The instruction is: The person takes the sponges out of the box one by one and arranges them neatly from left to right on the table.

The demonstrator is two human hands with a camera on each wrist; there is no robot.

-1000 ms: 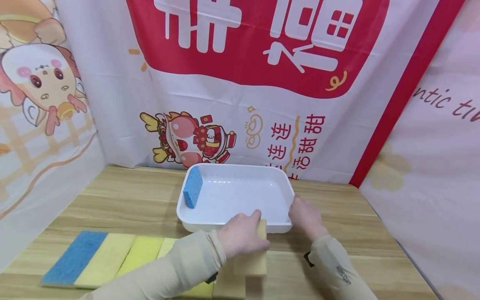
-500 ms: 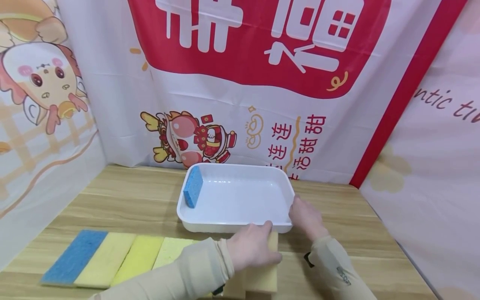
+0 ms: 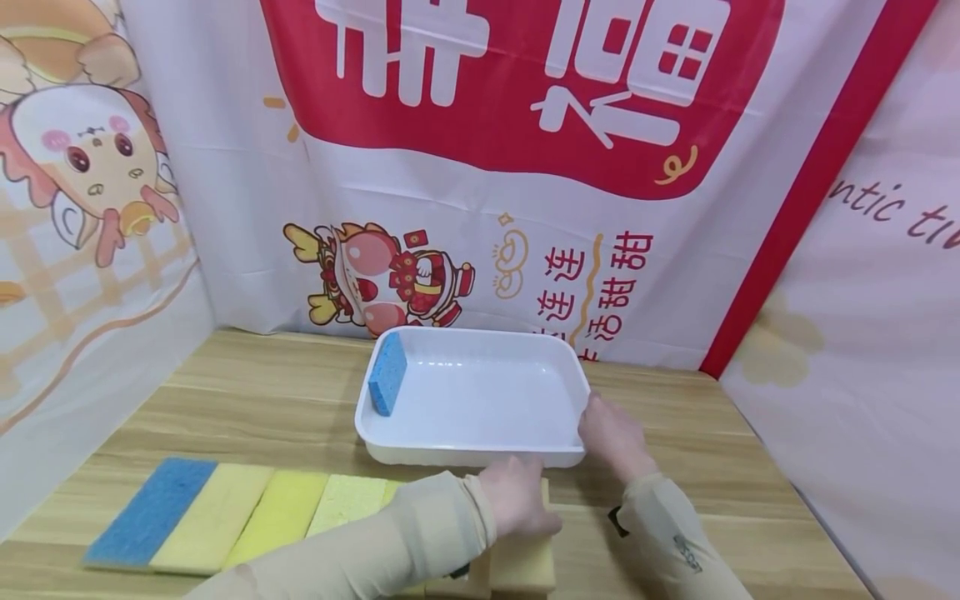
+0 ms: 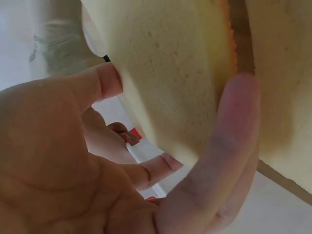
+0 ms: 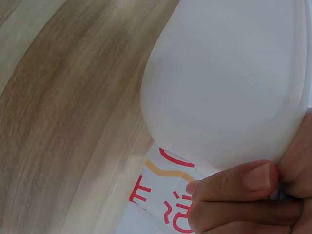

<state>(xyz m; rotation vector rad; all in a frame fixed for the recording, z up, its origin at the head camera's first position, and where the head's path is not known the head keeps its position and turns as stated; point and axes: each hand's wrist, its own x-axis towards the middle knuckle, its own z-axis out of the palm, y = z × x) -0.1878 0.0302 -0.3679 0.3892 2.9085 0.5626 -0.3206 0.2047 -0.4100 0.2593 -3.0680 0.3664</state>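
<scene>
My left hand [image 3: 517, 500] reaches down to a pale yellow sponge [image 3: 522, 571] at the right end of a row of sponges. In the left wrist view, thumb and fingers lie along opposite edges of that sponge [image 4: 165, 63], which has a thin orange line on one side. A narrow gap parts it from the neighbouring pale sponge [image 4: 282, 97]. My right hand [image 3: 615, 433] grips the right end of a white tray [image 3: 472, 457]; curled fingers [image 5: 234, 183] show at its rim in the right wrist view. Inside the tray, a blue sponge [image 3: 387, 379] stands against the left wall.
The row runs left along the wooden table [image 3: 285, 392]: a blue sponge [image 3: 153, 512], a cream one [image 3: 213, 517], a yellow one [image 3: 277, 517] and a light yellow one [image 3: 348, 500], others partly under my left sleeve. Printed cloth [image 3: 450, 192] hangs behind the tray.
My left hand has carried the pale sponge from in front of the tray rightward and down to the row's right end. My right hand stays on the tray.
</scene>
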